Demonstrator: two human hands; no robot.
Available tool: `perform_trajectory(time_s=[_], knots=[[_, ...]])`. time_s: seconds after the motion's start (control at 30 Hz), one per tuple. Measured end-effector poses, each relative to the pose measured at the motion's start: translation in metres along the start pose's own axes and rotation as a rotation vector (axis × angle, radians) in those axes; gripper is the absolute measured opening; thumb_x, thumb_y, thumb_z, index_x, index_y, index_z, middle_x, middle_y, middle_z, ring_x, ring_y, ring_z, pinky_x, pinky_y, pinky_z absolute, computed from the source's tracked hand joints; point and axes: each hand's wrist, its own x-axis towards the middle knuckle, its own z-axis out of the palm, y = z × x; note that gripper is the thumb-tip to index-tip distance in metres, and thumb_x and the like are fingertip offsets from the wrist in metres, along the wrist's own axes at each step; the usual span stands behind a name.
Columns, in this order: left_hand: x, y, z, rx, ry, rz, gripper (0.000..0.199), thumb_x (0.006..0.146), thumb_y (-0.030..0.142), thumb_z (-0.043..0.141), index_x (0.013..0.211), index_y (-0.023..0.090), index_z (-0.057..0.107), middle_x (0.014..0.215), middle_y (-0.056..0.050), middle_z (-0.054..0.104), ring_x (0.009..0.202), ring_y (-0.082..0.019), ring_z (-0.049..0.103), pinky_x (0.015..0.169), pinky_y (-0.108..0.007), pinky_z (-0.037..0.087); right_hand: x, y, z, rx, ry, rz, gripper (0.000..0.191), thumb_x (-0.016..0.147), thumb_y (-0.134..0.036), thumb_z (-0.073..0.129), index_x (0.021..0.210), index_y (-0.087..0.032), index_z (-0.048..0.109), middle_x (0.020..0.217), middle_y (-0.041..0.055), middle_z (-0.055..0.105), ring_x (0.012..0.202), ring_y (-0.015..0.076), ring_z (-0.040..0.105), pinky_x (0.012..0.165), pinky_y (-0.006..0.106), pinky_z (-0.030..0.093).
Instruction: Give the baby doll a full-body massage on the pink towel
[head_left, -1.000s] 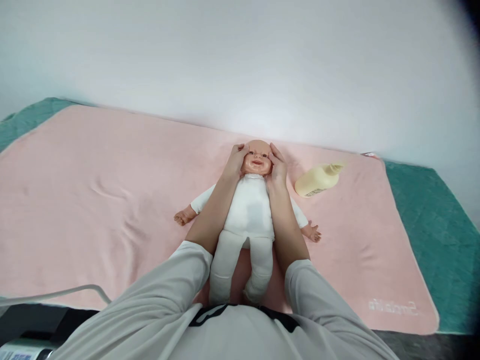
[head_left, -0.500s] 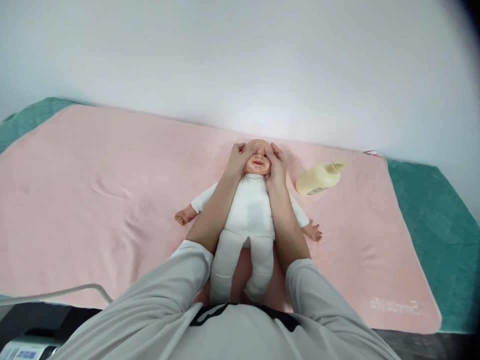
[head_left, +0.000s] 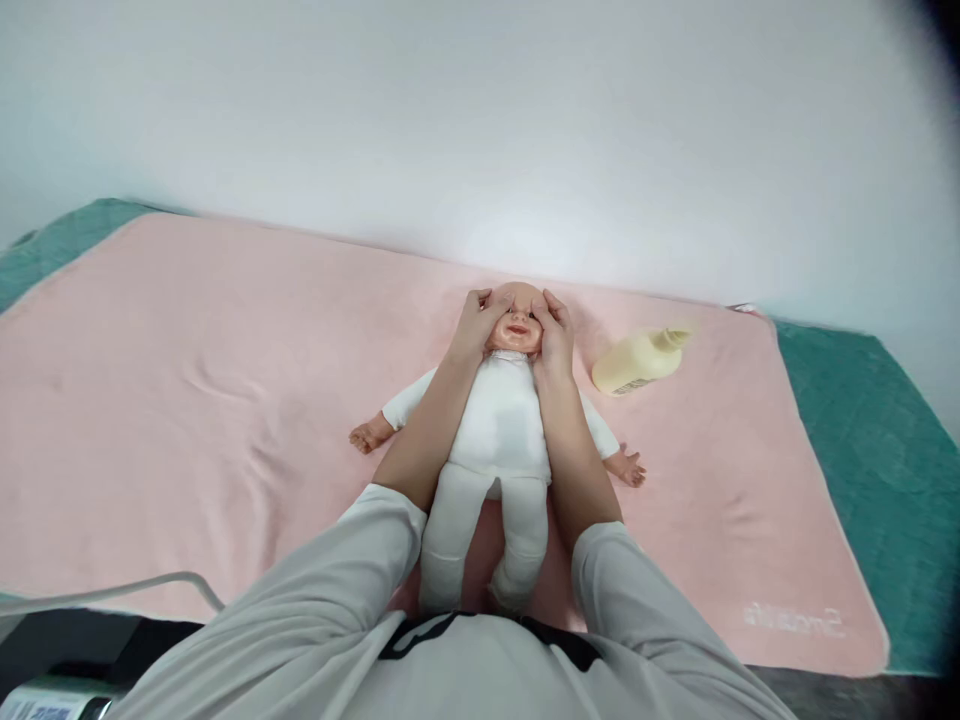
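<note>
A baby doll [head_left: 504,415] with a white cloth body lies face up on the pink blanket, its arms spread and its legs toward me. My left hand [head_left: 481,318] cups one side of its head, the thumb resting by the eye and brow. On the other side my right hand [head_left: 553,322] does the same, thumb near the other eye. The remaining fingers curl beside the head and are partly hidden. Right of the doll's head lies a pale yellow pump bottle [head_left: 636,362], apart from my hands.
The pink blanket [head_left: 225,330] lies over a green cover [head_left: 870,450], up against a white wall [head_left: 450,120]. A white cable [head_left: 150,582] and part of a boxy device [head_left: 56,700] show at the lower left.
My left thumb has slid slightly outward on the doll's brow, and the right thumb has shifted very little. Both hands stay on the head. The view has tilted slightly.
</note>
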Motion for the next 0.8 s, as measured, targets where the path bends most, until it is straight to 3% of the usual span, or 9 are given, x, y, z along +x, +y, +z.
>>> perform_trajectory(time_s=[0.37, 0.8], knots=[[-0.0026, 0.0049, 0.0004, -0.108, -0.023, -0.037, 0.015, 0.088, 0.020, 0.059, 0.101, 0.018, 0.053, 0.102, -0.005, 0.061, 0.094, -0.017, 0.065, 0.096, -0.036, 0.052, 0.0048, -0.0004, -0.0039, 0.067, -0.013, 0.064, 0.044, 0.076, -0.022, 0.064, 0.120, -0.022, 0.067, 0.120, 0.0031, 0.070, 0.109, 0.0178, 0.068, 0.105, 0.041, 0.053], [-0.0036, 0.0082, 0.0004, -0.140, -0.018, -0.094, 0.015, 0.090, 0.019, 0.057, 0.104, 0.018, 0.053, 0.111, -0.008, 0.063, 0.104, -0.020, 0.066, 0.098, -0.036, 0.053, -0.0004, -0.0043, -0.0025, 0.084, -0.016, 0.069, 0.046, 0.077, -0.021, 0.057, 0.122, -0.021, 0.065, 0.122, 0.0035, 0.069, 0.106, 0.0176, 0.069, 0.108, 0.044, 0.051]])
